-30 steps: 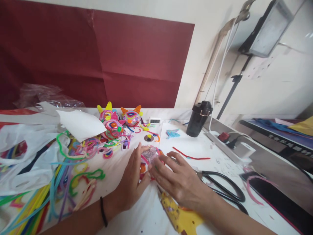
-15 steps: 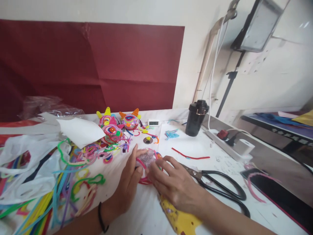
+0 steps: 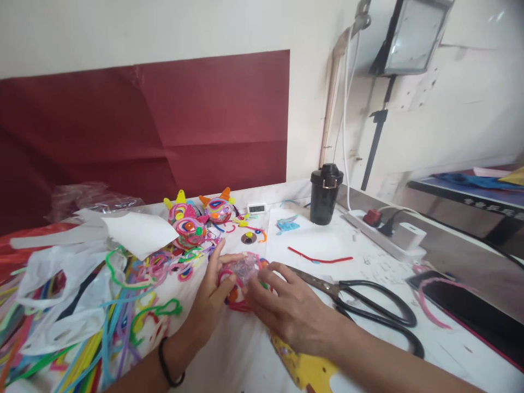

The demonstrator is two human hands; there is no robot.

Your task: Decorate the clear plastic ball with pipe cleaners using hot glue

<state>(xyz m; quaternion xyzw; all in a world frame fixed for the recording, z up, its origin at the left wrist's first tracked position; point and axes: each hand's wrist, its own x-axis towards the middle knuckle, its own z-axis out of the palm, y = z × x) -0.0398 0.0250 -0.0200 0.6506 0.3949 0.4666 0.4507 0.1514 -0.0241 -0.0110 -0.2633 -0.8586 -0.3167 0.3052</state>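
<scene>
Between my hands at the front middle is a round, clear craft ball (image 3: 245,266) trimmed with pink, red and orange fuzzy pipe cleaners. My left hand (image 3: 207,303) grips its left side, thumb in front and forefinger along the top. The fingers of my right hand (image 3: 292,308) are bent and press together on the ball's right side; their tips are partly hidden, so any small piece in them cannot be seen. Beneath my right wrist lies a speckled yellow object (image 3: 305,368), partly covered. Large black-handled scissors (image 3: 368,289) rest just right of that hand.
Similar decorated balls with horns (image 3: 190,229) stand behind. Loose pipe cleaners (image 3: 94,344) and a white bag (image 3: 61,278) crowd the left. A red pipe cleaner (image 3: 321,258), black cup (image 3: 325,196), small digital clock (image 3: 256,208), power strip (image 3: 380,237) and phone (image 3: 462,311) are to the right.
The camera view has tilted and shifted a little. My left thumb and the ball have turned slightly, showing more of its pink loop at left. Both hands remain on the ball.
</scene>
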